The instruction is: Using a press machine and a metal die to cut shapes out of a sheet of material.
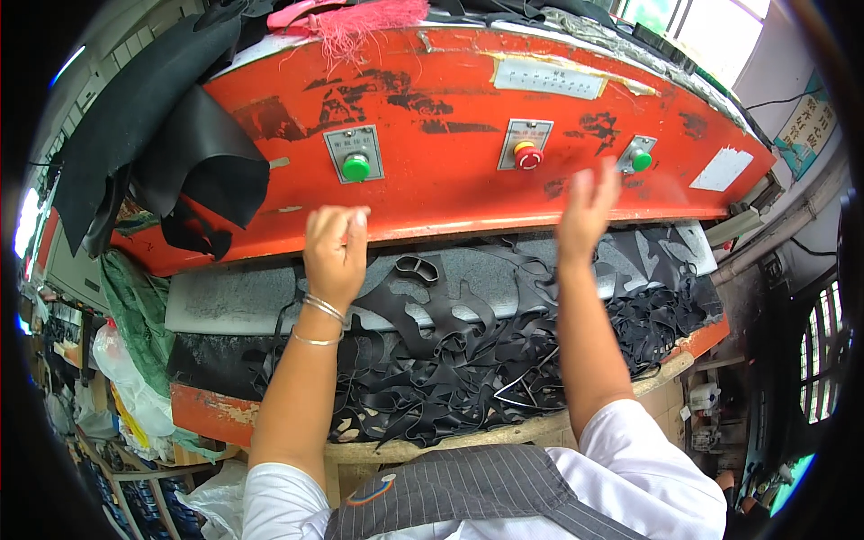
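Note:
My left hand (337,256), with silvery bangles at the wrist, hovers over the pale cutting board (225,292), below the left green push button (356,166). Its fingers are curled in, the thumb lies alongside, and nothing shows in them. My right hand (587,216) is raised below and left of the right green push button (641,161). Its fingers are spread, slightly blurred, and hold nothing. Between the hands, a small metal-edged ring, like a cutting die (418,267), sits on black sheet scraps (450,337) heaped over the board's front.
A red machine front (432,193) spans the far side, with a red knob (527,156) between the green buttons. Black sheets (211,148) hang over its left end. A thin metal outline (526,389) lies among the scraps. Pink fringe (369,27) drapes on top.

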The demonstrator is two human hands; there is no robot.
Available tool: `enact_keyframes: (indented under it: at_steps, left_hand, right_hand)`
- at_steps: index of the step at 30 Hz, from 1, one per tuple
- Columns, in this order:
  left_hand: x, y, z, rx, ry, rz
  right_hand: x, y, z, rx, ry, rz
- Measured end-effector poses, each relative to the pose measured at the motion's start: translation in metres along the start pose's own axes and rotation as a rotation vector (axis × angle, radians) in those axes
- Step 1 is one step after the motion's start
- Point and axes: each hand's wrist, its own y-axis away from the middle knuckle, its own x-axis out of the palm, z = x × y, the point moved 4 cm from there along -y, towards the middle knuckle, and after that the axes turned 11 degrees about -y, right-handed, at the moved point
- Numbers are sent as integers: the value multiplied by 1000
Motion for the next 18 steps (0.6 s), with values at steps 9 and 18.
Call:
enact_keyframes:
  at_steps: [9,18]
  left_hand:
    - [-44,-4,-40,95,-45,156]
    - [-111,214,-52,-270,-72,797]
  right_hand:
    - [-67,-65,-9,104,245,-202]
    - [-97,21,11,172,55,161]
